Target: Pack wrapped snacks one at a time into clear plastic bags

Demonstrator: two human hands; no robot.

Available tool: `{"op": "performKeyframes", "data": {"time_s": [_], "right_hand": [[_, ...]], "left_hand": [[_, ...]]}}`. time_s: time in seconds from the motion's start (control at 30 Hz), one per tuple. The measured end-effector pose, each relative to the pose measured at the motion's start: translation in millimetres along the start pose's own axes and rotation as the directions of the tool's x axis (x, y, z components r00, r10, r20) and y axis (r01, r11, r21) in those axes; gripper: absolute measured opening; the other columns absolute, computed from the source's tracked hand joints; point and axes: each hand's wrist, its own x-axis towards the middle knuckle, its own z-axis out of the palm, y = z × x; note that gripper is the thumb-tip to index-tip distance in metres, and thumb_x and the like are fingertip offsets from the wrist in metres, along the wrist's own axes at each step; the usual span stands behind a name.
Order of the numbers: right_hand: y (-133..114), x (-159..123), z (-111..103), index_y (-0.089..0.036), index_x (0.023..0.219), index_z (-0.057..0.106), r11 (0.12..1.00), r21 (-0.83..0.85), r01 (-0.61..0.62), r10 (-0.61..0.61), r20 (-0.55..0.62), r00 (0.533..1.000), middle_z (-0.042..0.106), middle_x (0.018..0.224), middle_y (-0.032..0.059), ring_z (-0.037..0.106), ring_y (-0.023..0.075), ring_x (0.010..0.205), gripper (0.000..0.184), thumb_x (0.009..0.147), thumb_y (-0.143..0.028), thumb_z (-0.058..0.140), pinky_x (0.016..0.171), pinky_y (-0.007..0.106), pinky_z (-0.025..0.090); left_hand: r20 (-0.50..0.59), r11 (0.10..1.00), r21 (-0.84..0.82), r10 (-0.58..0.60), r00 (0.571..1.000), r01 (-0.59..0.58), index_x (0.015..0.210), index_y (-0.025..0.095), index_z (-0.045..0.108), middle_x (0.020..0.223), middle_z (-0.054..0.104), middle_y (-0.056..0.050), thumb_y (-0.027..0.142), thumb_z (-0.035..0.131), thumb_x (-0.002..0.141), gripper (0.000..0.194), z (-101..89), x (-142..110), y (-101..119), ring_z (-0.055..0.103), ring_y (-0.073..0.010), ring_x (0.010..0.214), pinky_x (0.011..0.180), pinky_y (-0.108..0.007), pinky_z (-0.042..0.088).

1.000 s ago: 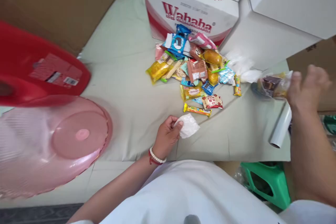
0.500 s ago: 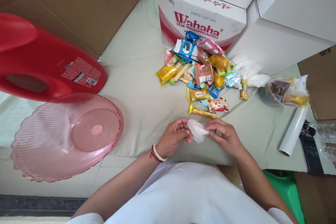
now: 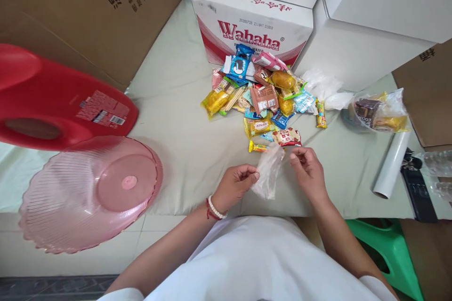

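My left hand (image 3: 236, 182) pinches a crumpled clear plastic bag (image 3: 269, 176) by its left side between thumb and fingers. Partly unfolded, the bag hangs over the table in front of the snack pile. My right hand (image 3: 310, 174) is just right of the bag, its fingers curled and the thumb close to the forefinger; a small gap shows between fingertips and bag, and nothing is visible in them. Beyond the bag lies a heap of wrapped snacks (image 3: 265, 99). A yellow snack stick (image 3: 257, 146) at its near edge is partly covered by the bag.
A pink ribbed bowl (image 3: 95, 193) and a red jug (image 3: 63, 99) stand at left. Behind the snacks is a Wahaha carton (image 3: 254, 23). To the right are more plastic bags (image 3: 325, 87), a bowl with packaged snacks (image 3: 376, 115), a white roll (image 3: 391, 164) and a green stool (image 3: 391, 254).
The plastic bag has gone from a tight bunch to a longer, looser sheet. My right hand has moved slightly away from it, while my left keeps its pinch. The camera view has shifted a little.
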Motion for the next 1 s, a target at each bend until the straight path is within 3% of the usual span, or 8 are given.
{"op": "performKeyframes", "data": {"time_s": [0.2,0.33,0.47,0.6,0.77,0.87,0.93,1.0], "right_hand": [[-14.7,-26.5,21.3,-0.026,0.116,0.064,0.999,0.025,0.028,-0.033,0.23,0.973,0.068,0.11,0.0064,0.064,0.0223,0.099,0.041,0.086,-0.051,0.072,0.077,0.032,0.055],[-4.2,-21.1,24.2,-0.024,0.091,0.069,0.969,0.199,-0.149,0.122,0.141,0.982,0.068,0.089,0.0022,0.063,0.0178,0.081,0.024,0.088,-0.048,0.071,0.074,0.03,0.053],[2.1,-11.1,11.8,-0.024,0.087,0.066,0.757,0.553,-0.348,0.343,0.117,0.932,0.072,0.094,0.0015,0.064,0.0148,0.076,0.032,0.075,-0.047,0.085,0.067,0.027,0.054],[0.0,-6.4,1.1,-0.022,0.083,0.064,0.621,0.681,-0.387,0.45,0.094,0.888,0.069,0.079,-0.0012,0.058,0.0095,0.062,0.039,0.065,-0.04,0.093,0.055,0.02,0.049],[-8.6,-7.6,-0.4,-0.021,0.083,0.065,0.633,0.685,-0.36,0.467,0.033,0.884,0.064,0.069,-0.0036,0.051,0.0067,0.055,0.04,0.061,-0.037,0.095,0.049,0.016,0.043],[-18.7,-11.6,2.2,-0.021,0.084,0.065,0.646,0.679,-0.349,0.442,0.041,0.896,0.064,0.07,-0.0034,0.052,0.007,0.056,0.038,0.065,-0.038,0.093,0.051,0.017,0.045],[-26.2,-14.2,2.5,-0.021,0.085,0.065,0.633,0.689,-0.354,0.428,0.07,0.901,0.063,0.071,-0.0037,0.051,0.0067,0.056,0.037,0.067,-0.038,0.092,0.052,0.017,0.045],[-32.1,-15.7,-0.2,-0.021,0.086,0.064,0.601,0.709,-0.369,0.428,0.105,0.898,0.061,0.07,-0.0043,0.048,0.0061,0.056,0.038,0.065,-0.036,0.092,0.05,0.016,0.043]], "left_hand": [[-0.084,0.995,0.026,0.094,0.992,-0.092,0.087,0.015,0.069,0.069,0.061,0.001,0.052,0.079,0.075,0.04,14.7,2.5,-3.8,0.05,-0.0107,0.063,0.062,-0.024,0.041],[-0.159,0.991,0.051,0.129,0.979,-0.122,0.081,0.017,0.063,0.066,0.057,0.004,0.051,0.078,0.076,0.037,13.4,2.3,-3.9,0.046,-0.0087,0.059,0.057,-0.021,0.038],[-0.201,0.995,0.066,0.088,0.976,-0.076,0.082,0.018,0.063,0.062,0.056,0.005,0.058,0.069,0.082,0.041,3.5,2.7,-6.3,0.039,-0.0079,0.051,0.048,-0.022,0.031],[-0.206,0.987,0.153,0.078,0.975,-0.047,0.086,0.018,0.065,0.068,0.067,0.0,0.057,0.061,0.088,0.039,-3.4,0.1,-11.5,0.039,-0.009,0.049,0.048,-0.023,0.031],[-0.248,0.922,0.306,0.317,0.916,-0.237,0.101,0.02,0.063,0.087,0.066,-0.002,0.044,0.069,0.085,0.03,3.6,-7.9,-8.8,0.056,-0.0139,0.071,0.067,-0.027,0.046],[-0.16,0.852,0.368,0.452,0.878,-0.372,0.121,0.022,0.059,0.116,0.064,-0.009,0.042,0.084,0.072,0.059,19.0,-3.1,-3.6,0.061,-0.022,0.104,0.091,-0.036,0.05],[-0.123,0.858,0.355,0.437,0.891,-0.372,0.129,0.022,0.056,0.127,0.062,-0.011,0.041,0.087,0.068,0.071,30.1,6.4,-2.1,0.058,-0.0267,0.117,0.099,-0.041,0.048],[-0.106,0.895,0.301,0.374,0.921,-0.329,0.121,0.021,0.06,0.122,0.064,-0.011,0.041,0.084,0.072,0.058,37.9,17.9,-2.0,0.059,-0.026,0.113,0.096,-0.04,0.048]]}}
